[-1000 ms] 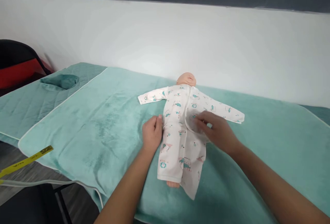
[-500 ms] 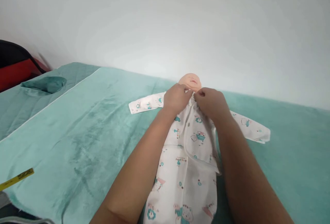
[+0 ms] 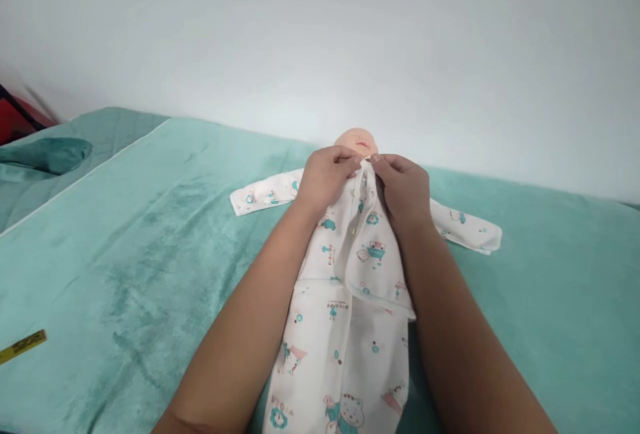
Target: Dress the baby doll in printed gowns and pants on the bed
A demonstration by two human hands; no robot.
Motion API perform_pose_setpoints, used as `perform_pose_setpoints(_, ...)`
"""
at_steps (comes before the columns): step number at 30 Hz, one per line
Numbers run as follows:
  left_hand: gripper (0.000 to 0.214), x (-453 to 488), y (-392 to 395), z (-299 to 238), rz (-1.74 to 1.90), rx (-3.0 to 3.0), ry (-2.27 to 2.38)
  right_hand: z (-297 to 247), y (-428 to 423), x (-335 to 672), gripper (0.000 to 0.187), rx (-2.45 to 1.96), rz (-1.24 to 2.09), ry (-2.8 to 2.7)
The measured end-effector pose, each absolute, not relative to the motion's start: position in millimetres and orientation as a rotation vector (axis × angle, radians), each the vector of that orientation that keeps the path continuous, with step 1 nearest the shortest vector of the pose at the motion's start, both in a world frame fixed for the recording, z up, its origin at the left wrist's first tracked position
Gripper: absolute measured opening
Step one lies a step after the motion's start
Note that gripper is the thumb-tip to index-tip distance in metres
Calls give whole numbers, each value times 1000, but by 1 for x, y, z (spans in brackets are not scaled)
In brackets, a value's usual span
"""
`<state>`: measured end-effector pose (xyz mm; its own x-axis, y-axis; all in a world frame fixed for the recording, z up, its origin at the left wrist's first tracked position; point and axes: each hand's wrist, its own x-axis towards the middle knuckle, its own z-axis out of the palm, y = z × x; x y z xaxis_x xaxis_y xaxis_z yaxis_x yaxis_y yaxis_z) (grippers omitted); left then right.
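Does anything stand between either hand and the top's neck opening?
Nothing visible does: the left hand and right hand both touch the top there, just below the doll's head.

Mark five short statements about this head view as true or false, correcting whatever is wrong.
1. The left hand and right hand pinch the printed baby shirt at its top edge. True.
2. The doll lies face down. False: the baby doll lies face up.
3. The shirt's sleeves spread to either side. True.
4. The shirt's front is fully closed. False: it gapes below the hands.
5. The blanket is red. False: the plush blanket is teal.
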<state>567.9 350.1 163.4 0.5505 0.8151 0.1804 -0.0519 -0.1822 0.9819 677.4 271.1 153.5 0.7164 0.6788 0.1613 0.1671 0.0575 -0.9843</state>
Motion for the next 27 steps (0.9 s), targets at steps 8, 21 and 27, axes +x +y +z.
perform_pose_setpoints(8,4,567,350,163,848,1418,622,154,271,677,23,-1507,433,-763)
perform_pose_setpoints(21,4,563,353,163,771,1395,598,154,270,679,20,-1477,454,-774)
perform_pose_setpoints(27,8,565,353,161,795,1372,580,152,269,683,19,-1444,504,-841)
